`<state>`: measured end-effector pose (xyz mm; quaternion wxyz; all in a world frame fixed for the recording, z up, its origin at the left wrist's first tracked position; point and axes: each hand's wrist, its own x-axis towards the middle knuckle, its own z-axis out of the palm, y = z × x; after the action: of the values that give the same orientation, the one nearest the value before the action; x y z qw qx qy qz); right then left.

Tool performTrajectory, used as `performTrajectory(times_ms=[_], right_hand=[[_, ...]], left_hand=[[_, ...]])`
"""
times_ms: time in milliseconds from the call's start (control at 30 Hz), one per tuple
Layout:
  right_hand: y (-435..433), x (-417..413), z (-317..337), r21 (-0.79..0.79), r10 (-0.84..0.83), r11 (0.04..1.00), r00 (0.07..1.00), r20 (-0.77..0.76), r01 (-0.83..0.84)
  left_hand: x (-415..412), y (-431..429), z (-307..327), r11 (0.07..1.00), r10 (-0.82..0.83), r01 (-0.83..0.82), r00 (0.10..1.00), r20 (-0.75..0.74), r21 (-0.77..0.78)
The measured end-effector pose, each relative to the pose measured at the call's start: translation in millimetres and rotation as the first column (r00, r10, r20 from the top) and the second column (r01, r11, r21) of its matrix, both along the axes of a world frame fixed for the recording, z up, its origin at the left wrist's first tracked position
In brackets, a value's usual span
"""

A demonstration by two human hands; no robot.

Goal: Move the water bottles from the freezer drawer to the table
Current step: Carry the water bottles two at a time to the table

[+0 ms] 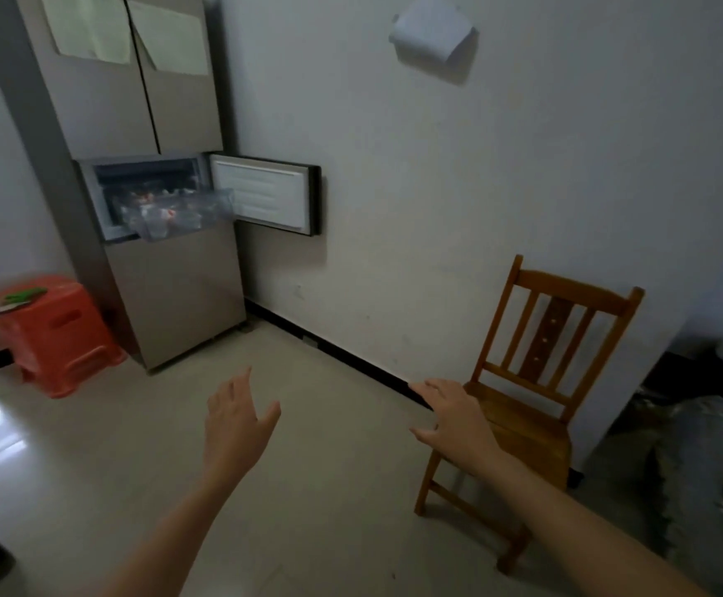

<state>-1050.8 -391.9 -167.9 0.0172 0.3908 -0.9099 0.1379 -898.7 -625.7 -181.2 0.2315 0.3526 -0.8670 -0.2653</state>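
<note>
A tall grey fridge [170, 295] stands in the far left corner. Its freezer door [265, 193] hangs open to the right. A clear freezer drawer [217, 206] is pulled out, with water bottles [157, 213] lying inside, blurred. My left hand [235, 417] is held out over the floor, fingers spread, holding nothing. My right hand [454, 413] reaches forward beside it, fingers relaxed and empty. Both hands are well short of the fridge. No table is in view.
A wooden chair [536, 381] stands against the right wall, just beyond my right hand. An orange plastic stool [58, 338] sits left of the fridge. A dark cloth-covered mass [695, 458] fills the lower right. Pale tiled floor [136, 445] lies between me and the fridge.
</note>
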Motion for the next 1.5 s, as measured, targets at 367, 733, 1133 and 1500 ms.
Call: performTrajectory(times_ms=[367, 733, 1133, 1500], right_hand=[[-9, -184, 1, -0.002, 0.088, 0.996, 0.996, 0.026, -0.088], [-95, -298, 4, -0.058, 0.280, 0.959, 0.958, 0.061, -0.277], [-274, -362, 14, -0.054, 0.455, 0.888, 0.890, -0.033, -0.456], [-412, -433, 35, -0.101, 0.459, 0.882, 0.888, -0.035, -0.460]], left_hand=[[-168, -2, 3, 0.998, 0.064, -0.064, 0.998, -0.002, -0.017], [-243, -53, 20, 0.959, 0.263, -0.263, 0.965, -0.012, -0.109], [-283, -195, 20, 0.892, 0.430, -0.439, 0.897, -0.098, -0.106], [-342, -310, 26, 0.874, 0.465, -0.480, 0.872, -0.152, -0.082]])
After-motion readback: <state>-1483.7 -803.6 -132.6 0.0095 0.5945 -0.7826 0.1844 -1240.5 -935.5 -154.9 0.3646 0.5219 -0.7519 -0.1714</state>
